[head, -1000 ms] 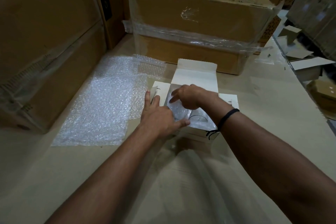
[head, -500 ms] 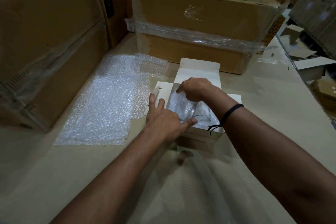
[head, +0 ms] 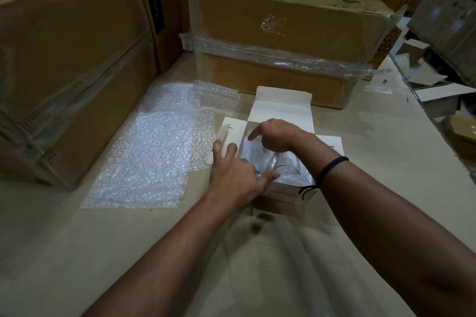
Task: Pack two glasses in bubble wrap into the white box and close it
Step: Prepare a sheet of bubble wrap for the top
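From the head view, the white box [head: 282, 108] sits on the table [head: 386, 162] right in front of us. Its 1 lid flap stands up at the far side and its 2 side flaps are spread outward. The glasses in bubble wrap [head: 260, 159] lie inside the open top, where the task wants them. We can make out 1 glass rim plainly; the other bundle beside it is too clouded by wrap to be sure of.

Our left hand [head: 237, 175] is spread wide and holds nothing. Its fingers rest flat toward the left side flap, and the thumb lies along the near rim. Our right hand [head: 278, 136] hovers low over the bundles with fingers curled and the index finger [head: 252, 135] stretched out. Whether it pinches wrap underneath, we cannot tell.

We judge the step in hand to be tucking the wrap down so nothing rides above the rim. To do it well, we should:

- press on the padding, not on bare glass;
- keep the left hand bracing the box so that it does not slide;
- check that no plastic is trapped at the hinge before folding the flaps.

Beside the box lie loose bubble wrap sheets [head: 154, 162] — at least 2, overlapping. There are 2 big cartons close by: 1 taped carton [head: 283, 33] behind and 1 large carton [head: 64, 59] to the left. A dark band [head: 332, 166] circles the right wrist.
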`<state>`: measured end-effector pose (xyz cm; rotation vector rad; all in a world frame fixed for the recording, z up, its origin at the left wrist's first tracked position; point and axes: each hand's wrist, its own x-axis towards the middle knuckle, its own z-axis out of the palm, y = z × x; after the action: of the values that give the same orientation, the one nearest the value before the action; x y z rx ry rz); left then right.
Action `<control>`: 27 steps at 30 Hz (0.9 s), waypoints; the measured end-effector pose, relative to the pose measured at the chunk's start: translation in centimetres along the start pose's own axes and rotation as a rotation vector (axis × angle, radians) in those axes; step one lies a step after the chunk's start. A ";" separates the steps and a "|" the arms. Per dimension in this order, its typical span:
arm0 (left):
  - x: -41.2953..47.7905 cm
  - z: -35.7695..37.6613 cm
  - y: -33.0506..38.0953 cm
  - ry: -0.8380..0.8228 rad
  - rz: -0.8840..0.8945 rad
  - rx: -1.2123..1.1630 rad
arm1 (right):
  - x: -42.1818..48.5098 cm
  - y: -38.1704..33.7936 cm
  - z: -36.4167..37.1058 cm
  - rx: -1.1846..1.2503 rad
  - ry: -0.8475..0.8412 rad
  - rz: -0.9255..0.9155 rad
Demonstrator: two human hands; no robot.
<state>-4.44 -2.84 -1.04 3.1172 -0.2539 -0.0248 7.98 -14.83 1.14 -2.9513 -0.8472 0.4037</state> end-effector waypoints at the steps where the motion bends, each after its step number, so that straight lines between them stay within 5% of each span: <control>1: 0.0 0.1 0.0 -0.023 -0.010 0.002 | 0.1 -0.1 -0.1 -0.001 -0.056 0.003; 7: 0.0 0.3 0.3 -0.062 -0.034 -0.009 | 0.6 -1.5 -0.4 -0.110 -0.247 0.012; 13: -3.2 3.0 -1.1 0.551 0.033 -0.229 | 0.1 -1.4 0.4 -0.081 -0.120 0.019; 20: -6.1 4.7 -4.9 0.828 0.068 -0.401 | -1.7 -1.7 1.0 -0.228 -0.235 0.047; 23: -7.8 5.8 -9.1 0.815 -0.068 -0.455 | -3.2 -2.1 1.0 -0.068 0.026 0.068; 27: -8.4 6.4 -14.1 0.489 -0.317 -0.442 | -7.1 -6.3 2.4 0.226 0.568 0.003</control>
<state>-10.58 12.40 -7.57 2.5824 0.2241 0.5805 -1.68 -13.31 1.25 -2.6311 -0.6657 -0.3122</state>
